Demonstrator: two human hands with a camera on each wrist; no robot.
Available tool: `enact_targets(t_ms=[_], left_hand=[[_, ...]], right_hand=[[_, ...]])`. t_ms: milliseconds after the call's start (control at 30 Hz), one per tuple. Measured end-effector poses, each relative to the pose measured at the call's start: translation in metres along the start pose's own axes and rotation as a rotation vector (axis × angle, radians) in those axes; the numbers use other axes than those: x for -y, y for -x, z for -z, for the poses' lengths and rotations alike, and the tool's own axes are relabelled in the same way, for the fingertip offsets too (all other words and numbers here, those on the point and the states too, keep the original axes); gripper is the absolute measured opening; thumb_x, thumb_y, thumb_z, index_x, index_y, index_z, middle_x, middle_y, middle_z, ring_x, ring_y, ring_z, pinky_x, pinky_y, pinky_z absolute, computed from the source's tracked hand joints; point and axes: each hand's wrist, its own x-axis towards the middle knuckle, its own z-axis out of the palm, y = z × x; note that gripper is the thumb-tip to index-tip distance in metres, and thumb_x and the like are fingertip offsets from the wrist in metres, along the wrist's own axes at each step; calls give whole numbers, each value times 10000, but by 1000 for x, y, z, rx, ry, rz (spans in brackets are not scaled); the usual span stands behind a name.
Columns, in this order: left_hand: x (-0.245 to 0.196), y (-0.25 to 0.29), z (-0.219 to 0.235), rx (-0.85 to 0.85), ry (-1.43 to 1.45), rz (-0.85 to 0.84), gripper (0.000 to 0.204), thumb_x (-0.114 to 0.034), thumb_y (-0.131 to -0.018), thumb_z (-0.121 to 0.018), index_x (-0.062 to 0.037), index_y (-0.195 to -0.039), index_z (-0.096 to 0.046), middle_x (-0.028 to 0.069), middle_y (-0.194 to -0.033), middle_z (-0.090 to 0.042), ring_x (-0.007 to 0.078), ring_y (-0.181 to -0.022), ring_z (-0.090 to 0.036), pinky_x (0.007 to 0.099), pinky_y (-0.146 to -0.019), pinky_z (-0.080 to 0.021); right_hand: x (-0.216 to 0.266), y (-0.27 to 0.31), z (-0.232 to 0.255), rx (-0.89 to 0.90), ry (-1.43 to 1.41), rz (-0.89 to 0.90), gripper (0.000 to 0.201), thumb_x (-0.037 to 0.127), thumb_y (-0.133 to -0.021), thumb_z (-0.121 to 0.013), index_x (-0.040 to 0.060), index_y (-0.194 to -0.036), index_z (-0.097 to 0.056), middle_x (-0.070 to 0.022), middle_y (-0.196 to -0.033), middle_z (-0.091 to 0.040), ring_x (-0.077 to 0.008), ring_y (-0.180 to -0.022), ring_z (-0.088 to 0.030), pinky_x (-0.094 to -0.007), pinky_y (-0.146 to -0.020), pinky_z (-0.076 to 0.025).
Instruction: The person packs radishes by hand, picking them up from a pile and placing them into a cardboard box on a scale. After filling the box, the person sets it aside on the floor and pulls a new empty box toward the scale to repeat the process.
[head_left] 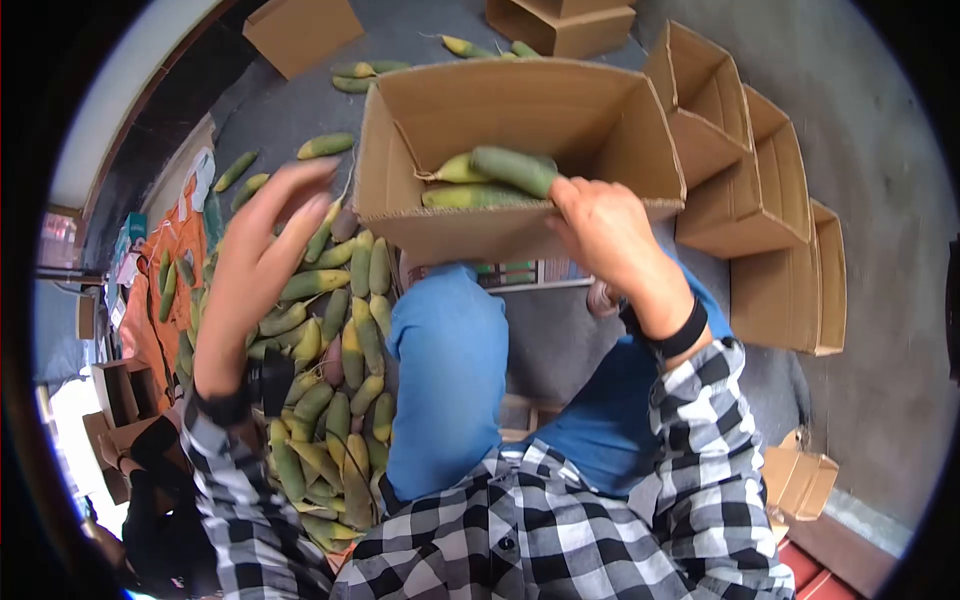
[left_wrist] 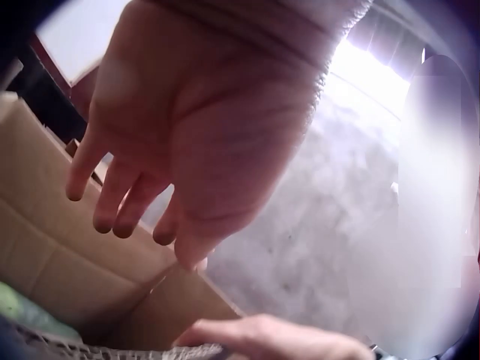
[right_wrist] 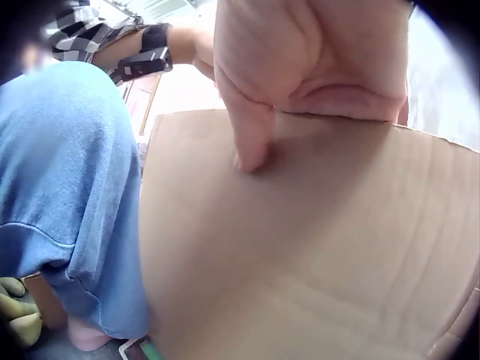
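Note:
An open cardboard box (head_left: 510, 235) stands in front of the knees, with several green radishes (head_left: 512, 168) lying inside. My right hand (head_left: 615, 235) grips the box's near wall towards its right; in the right wrist view the thumb of the right hand (right_wrist: 307, 67) lies on the outer face of the cardboard (right_wrist: 300, 247) and the other fingers go over the edge, out of sight. One radish end lies by those fingers in the head view. My left hand (head_left: 262, 255) is raised left of the box, fingers apart and holding nothing; its palm shows in the left wrist view (left_wrist: 202, 112).
Many green radishes (head_left: 312, 405) are piled on the floor at the left, with a few loose ones (head_left: 325, 146) beyond. Nested empty boxes (head_left: 745, 215) stand at the right, others (head_left: 300, 35) at the back. An orange cloth (head_left: 150, 310) lies far left, near another person's dark sleeve.

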Motion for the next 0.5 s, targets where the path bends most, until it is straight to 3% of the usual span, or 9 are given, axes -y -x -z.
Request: enact_targets(t_ms=[67, 133, 200, 300, 333, 400, 500], left_hand=[[23, 54, -7, -11, -41, 171, 302, -176, -973, -570, -6, -1221, -589, 85, -1098, -637, 153, -1052, -595, 295, -926, -460], [57, 110, -31, 21, 96, 350, 311, -197, -967, -584, -4, -1210, -593, 90, -1089, -643, 158, -1028, -605, 292, -912, -466], [95, 163, -57, 64, 105, 538, 326, -207, -959, -601, 1, -1210, -588, 81, -1043, -652, 161, -985, -614, 293, -876, -479], [146, 223, -87, 114, 127, 592, 338, -209, -959, -608, 9, -1216, -582, 64, -987, -659, 156, -929, -613, 296, -831, -487], [168, 244, -95, 123, 150, 670, 342, -207, -947, -620, 13, -1207, -583, 90, -981, -669, 182, -918, -629, 312, -821, -494], [176, 258, -102, 134, 171, 751, 347, -205, -936, -632, 17, -1197, -584, 117, -976, -679, 208, -907, -645, 329, -812, -501], [163, 266, -111, 275, -274, 727, 381, -245, -875, -669, 14, -1144, -594, 250, -1062, -654, 401, -1000, -628, 434, -853, -499]], right_hand=[[-3, 1, -2, -23, -14, 14, 238, 211, -792, -715, 42, -891, -579, -125, -818, -644, -327, -824, -648, -439, -725, -506], [-7, 0, 1, -64, -9, 41, 268, 261, -797, -722, 45, -870, -582, -117, -792, -645, -312, -818, -654, -429, -728, -509], [-7, 0, 6, -134, -92, 64, 307, 310, -840, -696, 30, -934, -610, -147, -859, -642, -326, -863, -643, -438, -762, -508], [-11, -1, 9, -229, -118, 33, 340, 345, -878, -661, 24, -987, -634, -153, -931, -637, -334, -893, -634, -446, -798, -505], [-12, -3, 10, -227, -117, 34, 340, 345, -878, -661, 24, -987, -634, -153, -931, -637, -334, -893, -634, -446, -798, -505], [-14, -6, 13, -398, -148, 15, 344, 348, -896, -639, 21, -1002, -644, -140, -954, -638, -335, -901, -629, -444, -798, -509], [-16, -7, 16, -478, -170, -13, 283, 317, -920, -614, 40, -952, -660, -115, -955, -642, -325, -906, -630, -432, -793, -517]])
